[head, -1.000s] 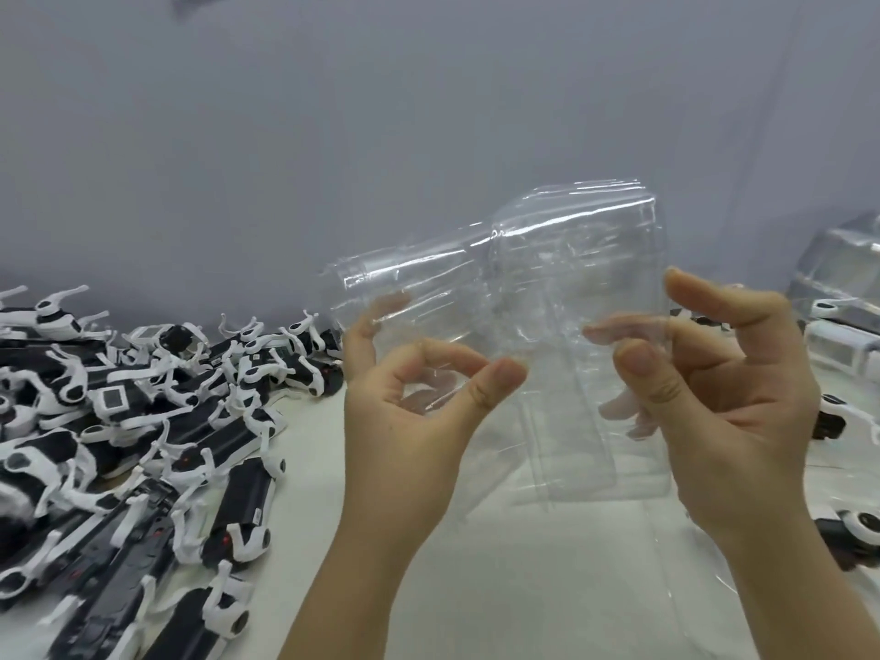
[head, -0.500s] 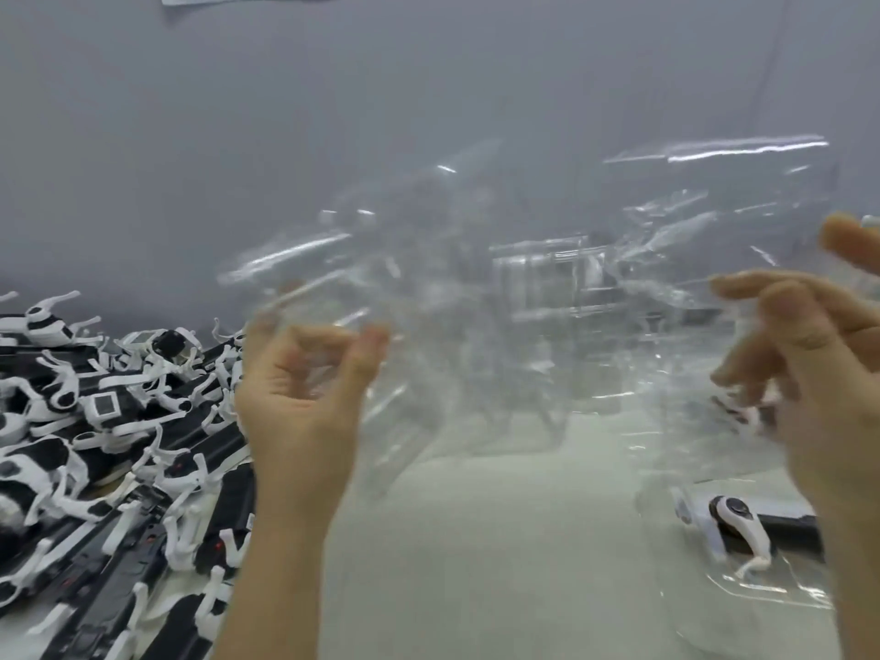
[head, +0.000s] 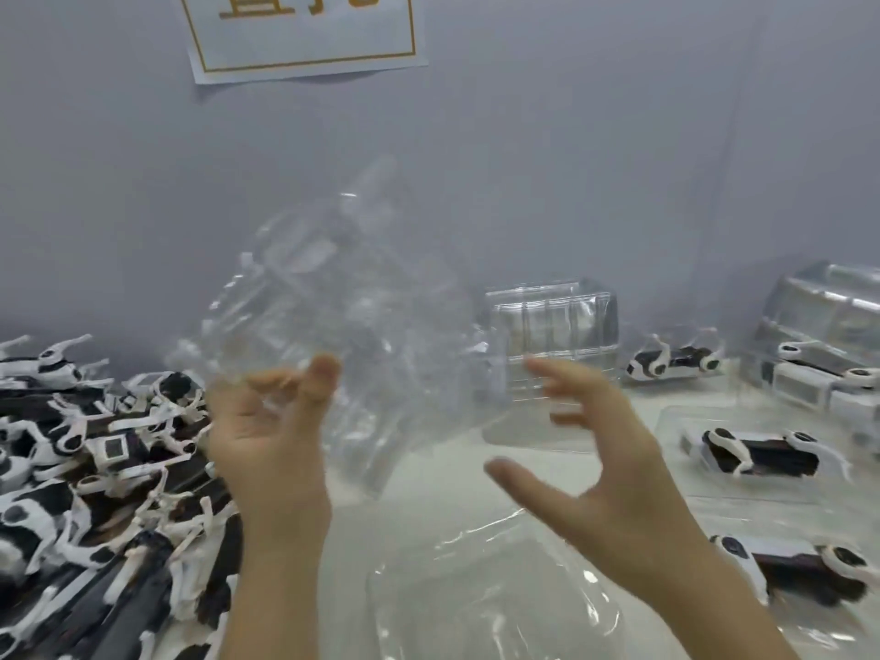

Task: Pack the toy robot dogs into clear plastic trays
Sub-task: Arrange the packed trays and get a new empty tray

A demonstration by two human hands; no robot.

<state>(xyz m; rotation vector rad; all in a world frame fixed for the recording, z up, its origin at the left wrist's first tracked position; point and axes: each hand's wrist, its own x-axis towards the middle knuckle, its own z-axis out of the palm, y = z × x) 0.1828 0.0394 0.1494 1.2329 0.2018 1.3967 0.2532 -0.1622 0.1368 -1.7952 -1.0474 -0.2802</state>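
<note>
Your left hand (head: pixel 271 435) pinches the lower edge of a clear plastic tray (head: pixel 343 316) between thumb and curled fingers. The tray is thin and glossy, moulded with ribs and pockets, and it is held up off the pale surface (head: pixel 381 526). Blur smears it, so you cannot tell whether it is one sheet or several nested.

Just right of that tray, your right hand (head: pixel 605 459) is spread, fingers bent and thumb out, gripping nothing.

Left of the held tray lies a tangled heap of toy robot dogs (head: pixel 95 469), hard black bodies with white legs. Below it, a second tray (head: pixel 490 612) lies flat on the surface. To its right, a ribbed tray (head: pixel 557 316) stands upright, partly behind your right fingers. Further right are a loose dog (head: pixel 671 362), a packed dog (head: pixel 762 457) lying in its tray, and a stack of clear packs (head: pixel 828 326). Above the held tray, a paper sign (head: pixel 300 35) hangs on the grey wall (head: pixel 571 135).
</note>
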